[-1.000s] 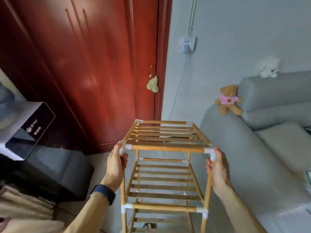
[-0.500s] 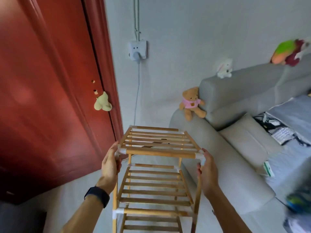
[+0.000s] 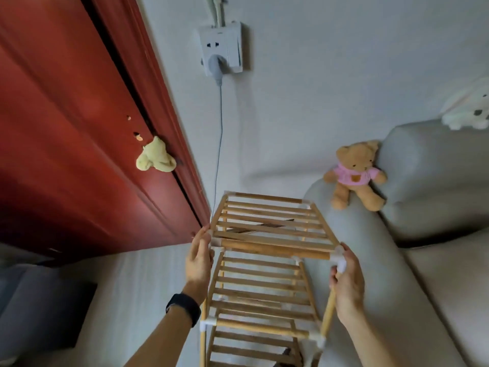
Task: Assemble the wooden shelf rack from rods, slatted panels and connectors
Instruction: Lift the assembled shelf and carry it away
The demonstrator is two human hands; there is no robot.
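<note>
The rack (image 3: pixel 270 234) stood upright with several slatted tiers fitted, between the red door (image 3: pixel 66 154) and the sofa (image 3: pixel 370 260) arm. The person seemed to be steadying it by its front top corners: the left hand (image 3: pixel 199 263) lay flat, fingers fairly straight, against the left corner, while the right hand (image 3: pixel 348 284) curled round the right rod (image 3: pixel 329 311) just under its white connector (image 3: pixel 340 258). The sofa arm crowded the right side, a cable (image 3: pixel 219 144) hung behind the back left corner, and the freer floor (image 3: pixel 137 287) lay to the left.
</note>
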